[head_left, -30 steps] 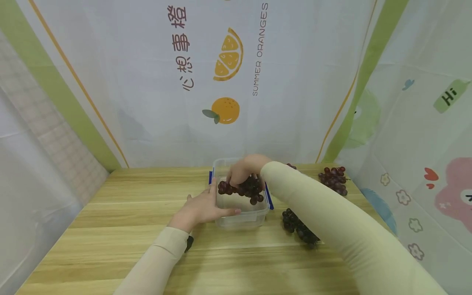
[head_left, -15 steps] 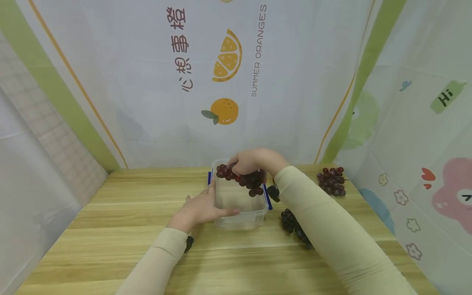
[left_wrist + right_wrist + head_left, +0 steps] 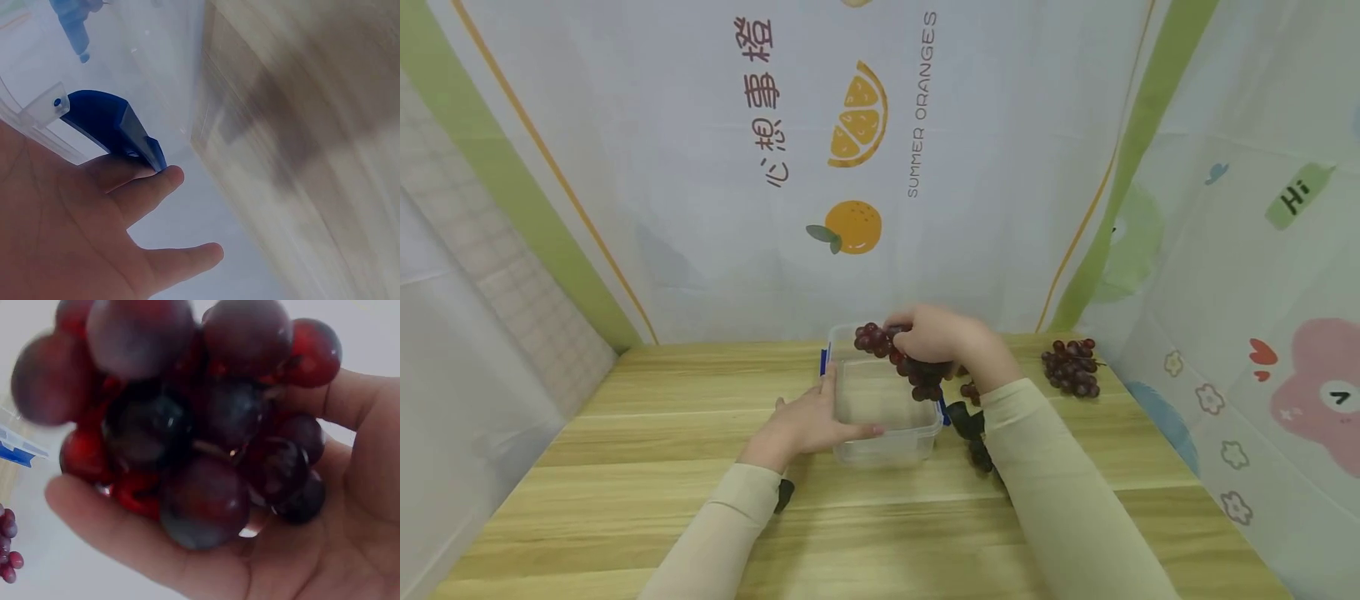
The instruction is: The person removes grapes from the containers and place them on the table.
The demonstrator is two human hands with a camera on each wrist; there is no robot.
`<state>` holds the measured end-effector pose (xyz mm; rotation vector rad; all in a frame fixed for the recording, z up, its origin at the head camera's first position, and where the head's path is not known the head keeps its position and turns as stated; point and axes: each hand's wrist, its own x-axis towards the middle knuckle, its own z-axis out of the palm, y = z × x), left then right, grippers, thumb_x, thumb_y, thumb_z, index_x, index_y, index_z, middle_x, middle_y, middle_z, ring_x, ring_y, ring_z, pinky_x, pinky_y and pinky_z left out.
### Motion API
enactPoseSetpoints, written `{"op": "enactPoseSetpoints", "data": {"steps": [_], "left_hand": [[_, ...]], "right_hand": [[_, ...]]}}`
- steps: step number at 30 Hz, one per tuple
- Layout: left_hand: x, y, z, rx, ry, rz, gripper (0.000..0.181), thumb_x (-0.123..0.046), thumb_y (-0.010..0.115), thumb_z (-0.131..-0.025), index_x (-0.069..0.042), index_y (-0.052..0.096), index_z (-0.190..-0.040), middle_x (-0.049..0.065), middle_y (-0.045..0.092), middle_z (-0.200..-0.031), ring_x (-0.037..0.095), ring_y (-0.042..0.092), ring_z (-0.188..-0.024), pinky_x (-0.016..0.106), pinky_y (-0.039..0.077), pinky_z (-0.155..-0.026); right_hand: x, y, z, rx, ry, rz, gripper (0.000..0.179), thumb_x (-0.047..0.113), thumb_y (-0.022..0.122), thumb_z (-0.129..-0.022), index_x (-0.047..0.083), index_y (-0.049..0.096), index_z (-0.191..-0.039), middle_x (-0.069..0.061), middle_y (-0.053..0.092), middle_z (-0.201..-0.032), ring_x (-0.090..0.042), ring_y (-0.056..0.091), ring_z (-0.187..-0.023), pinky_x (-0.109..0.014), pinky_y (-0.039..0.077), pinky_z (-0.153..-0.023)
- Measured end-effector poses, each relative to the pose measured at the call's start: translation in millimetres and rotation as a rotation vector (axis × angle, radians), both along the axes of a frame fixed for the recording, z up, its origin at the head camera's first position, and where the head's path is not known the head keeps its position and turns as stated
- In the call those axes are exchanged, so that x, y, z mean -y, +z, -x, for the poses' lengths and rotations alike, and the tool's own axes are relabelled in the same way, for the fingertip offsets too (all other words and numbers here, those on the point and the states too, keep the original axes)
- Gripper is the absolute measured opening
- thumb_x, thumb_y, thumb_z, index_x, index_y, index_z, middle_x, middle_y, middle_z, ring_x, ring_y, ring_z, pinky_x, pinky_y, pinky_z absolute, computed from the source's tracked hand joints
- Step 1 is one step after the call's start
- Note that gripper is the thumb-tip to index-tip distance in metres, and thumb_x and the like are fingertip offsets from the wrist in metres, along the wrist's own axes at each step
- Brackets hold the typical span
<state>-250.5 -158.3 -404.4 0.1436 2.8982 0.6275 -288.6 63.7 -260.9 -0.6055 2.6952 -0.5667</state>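
Note:
A clear plastic box (image 3: 887, 446) with blue latches stands on the wooden table. My left hand (image 3: 808, 423) rests against its left side, thumb laid along the near rim. In the left wrist view, its fingers extend fairly straight by a blue latch (image 3: 103, 119). My right hand (image 3: 942, 335) holds a bunch of dark red grapes (image 3: 871, 340) above the box, toward its right rim. Close up in the right wrist view, the grapes (image 3: 203, 503) lie in the curled fingers and palm. Nothing is seen inside the visible part of the box.
A red grape bunch (image 3: 1070, 367) lies at the table's back right. Darker grapes (image 3: 980, 456) sit right of the box, partly hidden by my right sleeve. A few more red grapes (image 3: 970, 392) show behind my right wrist. A printed white curtain (image 3: 722, 275) borders the back.
My right hand has lifted the grape bunch up out of the box and shifted it slightly right. The left hand keeps its place on the box.

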Motion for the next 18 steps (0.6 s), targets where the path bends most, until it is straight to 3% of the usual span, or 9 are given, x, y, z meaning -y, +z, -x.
{"op": "enactPoseSetpoints", "data": {"steps": [7,9,14,18], "left_hand": [[0.3,-1.8,-0.8,-0.006,0.007,-0.039,0.146,-0.093,0.064,-0.076,-0.008,-0.007,-0.172,0.015,0.02,-0.178,0.042,0.037,-0.159,0.085,0.009,-0.121],[0.4,-3.7,-0.2,-0.006,0.01,-0.053,0.146,-0.092,0.066,-0.076,-0.009,-0.008,-0.171,0.015,0.019,-0.179,0.043,0.037,-0.159,0.085,0.009,-0.121],[1.3,-8.6,1.2,-0.012,0.023,-0.082,0.144,-0.088,0.069,-0.078,-0.011,-0.009,-0.172,0.016,0.018,-0.179,0.043,0.036,-0.159,0.086,0.011,-0.121],[0.6,-8.8,0.8,-0.019,0.027,-0.08,0.144,-0.088,0.069,-0.078,-0.013,-0.01,-0.172,0.016,0.018,-0.179,0.043,0.036,-0.159,0.086,0.011,-0.12]], "right_hand": [[-18.5,-15.8,-14.8,-0.12,-0.044,0.074,0.049,0.024,0.047,-0.106,0.026,0.059,-0.154,-0.01,0.073,-0.121,-0.023,0.064,-0.089,-0.037,0.05,-0.078],[-23.5,-19.5,-18.7,-0.118,-0.073,0.109,0.049,0.024,0.048,-0.107,0.025,0.059,-0.154,-0.011,0.073,-0.126,-0.024,0.063,-0.087,-0.038,0.05,-0.073],[-33.0,-27.5,-26.8,-0.088,-0.143,0.196,0.051,0.025,0.047,-0.108,0.028,0.053,-0.159,-0.019,0.068,-0.136,-0.02,0.051,-0.059,-0.032,0.045,-0.049],[-41.5,-34.9,-28.5,-0.094,-0.178,0.255,0.054,0.024,0.046,-0.108,0.027,0.049,-0.161,-0.021,0.063,-0.145,-0.017,0.046,-0.06,-0.031,0.042,-0.05]]}}
